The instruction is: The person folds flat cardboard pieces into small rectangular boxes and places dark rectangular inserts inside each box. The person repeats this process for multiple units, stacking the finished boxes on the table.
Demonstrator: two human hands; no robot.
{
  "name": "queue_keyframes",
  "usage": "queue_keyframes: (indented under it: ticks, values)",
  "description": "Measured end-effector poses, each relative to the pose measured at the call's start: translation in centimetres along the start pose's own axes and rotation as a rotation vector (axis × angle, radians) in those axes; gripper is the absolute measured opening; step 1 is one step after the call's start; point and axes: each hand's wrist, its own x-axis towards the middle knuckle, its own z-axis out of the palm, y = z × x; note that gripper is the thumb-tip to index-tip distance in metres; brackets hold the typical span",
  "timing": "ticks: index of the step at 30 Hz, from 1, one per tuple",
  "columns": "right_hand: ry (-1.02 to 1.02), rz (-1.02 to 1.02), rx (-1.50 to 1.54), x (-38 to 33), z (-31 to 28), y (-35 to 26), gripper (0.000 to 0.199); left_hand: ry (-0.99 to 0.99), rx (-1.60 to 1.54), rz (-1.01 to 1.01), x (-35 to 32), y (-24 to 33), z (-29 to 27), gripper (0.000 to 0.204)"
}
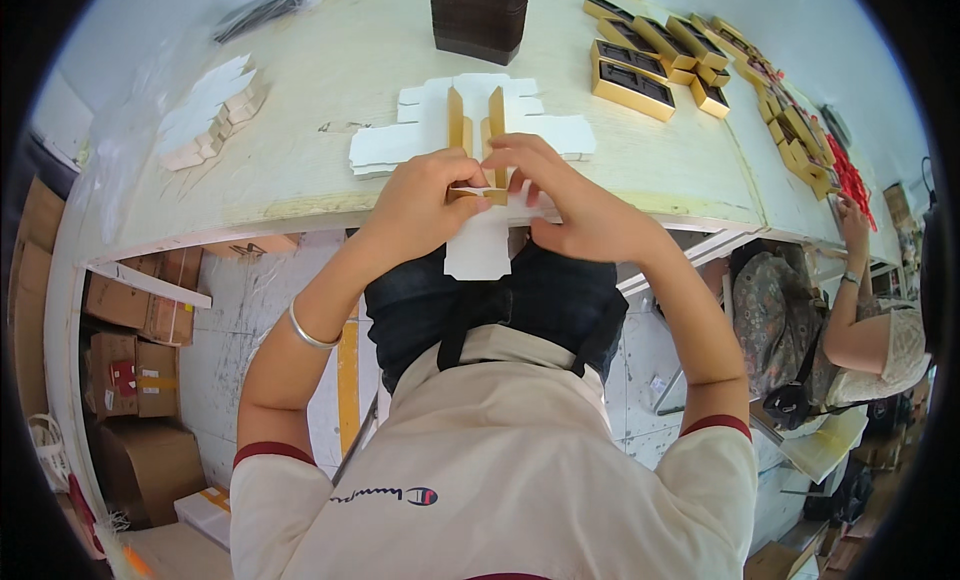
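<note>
- Your left hand [425,195] and right hand [570,195] both pinch the near end of the white-and-gold box blank [470,130] at the table edge [300,195].
- Its loose white flap overhangs the edge; uneven pressure could crease it crooked.
- Two gold side walls stand upright just beyond your fingertips; a push forward could flatten them.

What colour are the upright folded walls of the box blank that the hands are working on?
Gold, against the white box blank; clearest in the head view, beyond both hands.
</note>
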Motion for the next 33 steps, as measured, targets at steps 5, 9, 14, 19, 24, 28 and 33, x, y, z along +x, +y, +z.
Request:
queue_keyframes:
  ticks: [5,9,14,19,24,28,33]
  values:
    - [0.143,-0.270,-0.532,-1.9,2.0,-0.5,0.060,-0.096,-0.019,0.016,0.6,-0.1,-0.7,0.017]
    - [0.411,-0.144,-0.058,0.2,3.1,1.2,0.040,-0.244,-0.322,-0.169,1.4,-0.5,-2.5,0.026]
    - [0.533,-0.051,0.624,2.2,3.4,2.3,0.030,-0.145,-0.548,-0.158,0.7,-1.8,-1.4,0.027]
    - [0.560,-0.073,-0.009,1.2,3.5,2.0,0.036,0.108,-0.486,-0.012,-0.4,-0.5,0.0,0.049]
    - [0.545,-0.076,-0.141,1.7,3.5,2.4,0.041,0.158,-0.451,-0.084,-0.3,-0.6,1.1,0.039]
    - [0.412,0.028,0.074,2.2,2.0,2.0,0.038,0.096,-0.215,-0.092,1.0,-0.4,0.0,0.028]
    - [0.266,0.117,0.145,2.6,-0.1,2.5,0.018,0.071,-0.276,-0.168,1.0,-0.5,-0.7,0.027]
